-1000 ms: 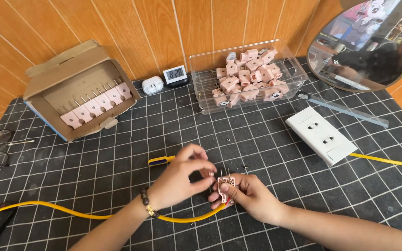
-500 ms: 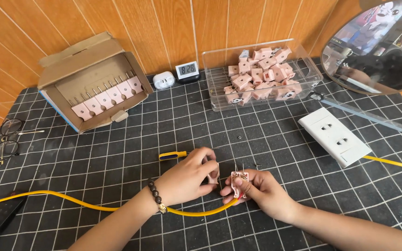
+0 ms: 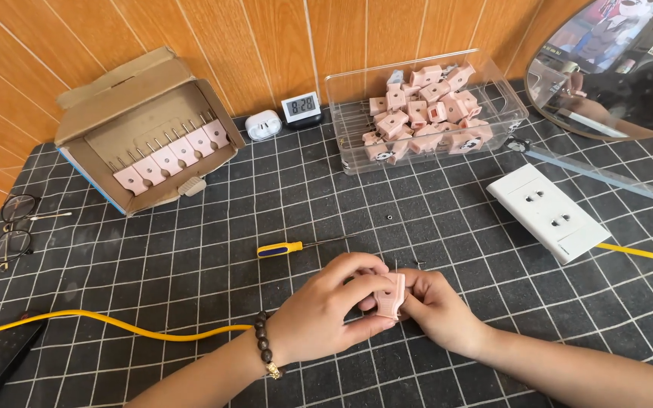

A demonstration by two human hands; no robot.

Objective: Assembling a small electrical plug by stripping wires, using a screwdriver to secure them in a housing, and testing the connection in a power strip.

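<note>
Left hand: our left hand (image 3: 326,313) sat low over the desk (image 3: 190,363), its fingers (image 3: 357,266) curled nearly shut around the near side of a pink plug (image 3: 391,296).
Right hand: our right hand (image 3: 436,306) met it from the other side, fingers folded in and pinching the same plug, so we held it between both hands just above the desk.
Cable: a yellow cable (image 3: 115,323) ran from the left edge toward our left wrist.
Screwdriver: a screwdriver (image 3: 296,246) with a yellow and blue handle lay just beyond our hands.
Socket: a white socket plate (image 3: 549,211) lay to the right, well apart.
Cardboard box: farther left, we saw an open cardboard box (image 3: 145,106) holding a row of pink plugs.
Clear bin: at the back stood a clear bin (image 3: 508,106) heaped with pink plugs.
</note>
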